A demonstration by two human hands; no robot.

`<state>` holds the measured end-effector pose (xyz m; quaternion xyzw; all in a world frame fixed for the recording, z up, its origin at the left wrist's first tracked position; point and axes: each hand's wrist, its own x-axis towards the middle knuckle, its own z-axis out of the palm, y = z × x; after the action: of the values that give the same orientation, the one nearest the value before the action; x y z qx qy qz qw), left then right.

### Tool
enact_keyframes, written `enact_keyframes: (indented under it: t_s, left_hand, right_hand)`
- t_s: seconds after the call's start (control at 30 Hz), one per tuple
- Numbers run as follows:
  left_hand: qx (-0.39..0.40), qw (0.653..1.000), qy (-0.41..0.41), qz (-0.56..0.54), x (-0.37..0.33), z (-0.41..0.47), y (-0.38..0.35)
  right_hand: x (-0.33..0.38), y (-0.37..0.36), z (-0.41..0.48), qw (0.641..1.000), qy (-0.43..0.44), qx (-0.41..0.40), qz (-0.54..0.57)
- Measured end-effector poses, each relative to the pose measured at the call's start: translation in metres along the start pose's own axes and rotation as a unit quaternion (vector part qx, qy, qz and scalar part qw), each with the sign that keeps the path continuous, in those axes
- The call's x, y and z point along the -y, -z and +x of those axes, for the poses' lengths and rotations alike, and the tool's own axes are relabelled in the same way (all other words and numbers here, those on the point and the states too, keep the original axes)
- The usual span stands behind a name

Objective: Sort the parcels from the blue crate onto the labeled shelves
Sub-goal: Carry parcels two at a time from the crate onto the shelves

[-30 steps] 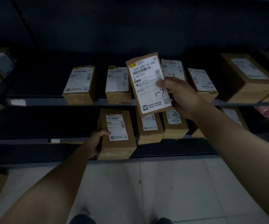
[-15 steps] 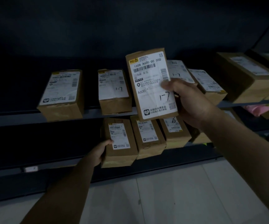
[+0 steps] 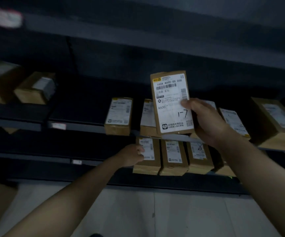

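Your right hand point(image 3: 205, 120) holding up flat brown cardboard parcel with white shipping label point(image 3: 171, 103), centre of frame, in front of dark metal shelves point(image 3: 87, 127). Thumb lying across label, fingers curling behind, gripping it; handwritten "1-7" showing on label. Your left hand point(image 3: 131, 154) reaching in at lower centre, fingers gripping left side of small brown labelled box point(image 3: 149, 159), which is standing on lower shelf point(image 3: 181, 182) and touching next box point(image 3: 173, 156) in row. More brown boxes point(image 3: 118, 117) sitting on shelf above, behind held parcel. Pale tiled floor point(image 3: 155, 211) filling bottom of frame.
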<state>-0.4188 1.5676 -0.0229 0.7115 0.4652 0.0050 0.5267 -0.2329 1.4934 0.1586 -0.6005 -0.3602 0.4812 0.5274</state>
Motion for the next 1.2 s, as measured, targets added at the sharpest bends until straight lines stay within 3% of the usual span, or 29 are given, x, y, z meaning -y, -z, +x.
enact_keyframes:
  t_s: [0.13, 0.37, 0.57, 0.83, 1.03, 1.2]
  left_hand:
    - [-0.006, 0.997, -0.060, 0.037, -0.041, -0.072, 0.047]
    - [-0.212, 0.958, -0.105, 0.163, -0.053, -0.159, 0.150]
    - [-0.287, 0.912, -0.151, 0.252, -0.034, -0.200, 0.207]
    - [-0.260, 0.866, -0.191, 0.383, -0.007, -0.211, 0.256]
    - [-0.237, 0.856, -0.216, 0.406, -0.001, -0.199, 0.272]
    - [-0.211, 0.862, -0.224, 0.403, -0.007, -0.190, 0.268]
  right_hand:
    - [0.028, -0.033, 0.000, 0.999, -0.032, -0.007, -0.020]
    - [0.033, -0.119, 0.028, 0.994, -0.101, -0.021, -0.034]
    - [0.003, -0.212, 0.060, 0.984, -0.177, 0.016, -0.015]
    - [-0.036, -0.276, 0.105, 0.973, -0.227, -0.002, -0.043]
    - [-0.051, -0.279, 0.130, 0.968, -0.245, -0.044, -0.041]
    - [-0.042, -0.278, 0.129, 0.952, -0.196, -0.067, -0.226]
